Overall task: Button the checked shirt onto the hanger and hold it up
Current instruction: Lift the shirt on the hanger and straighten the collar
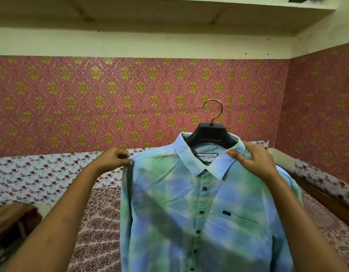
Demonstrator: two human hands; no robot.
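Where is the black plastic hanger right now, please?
Right of centre, the black plastic hanger sits inside the checked shirt's collar, between both hands.

Shirt: soft woven cloth, matt, lightly creased, with dark glossy buttons. Hanger: dark smooth plastic body with a slight sheen; hook of polished brass-coloured metal. Bedsheet: matt printed cloth. Wall covering: patterned and textured.

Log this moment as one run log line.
blue-green checked shirt buttoned on black plastic hanger | left hand pinches shoulder | right hand grips collar
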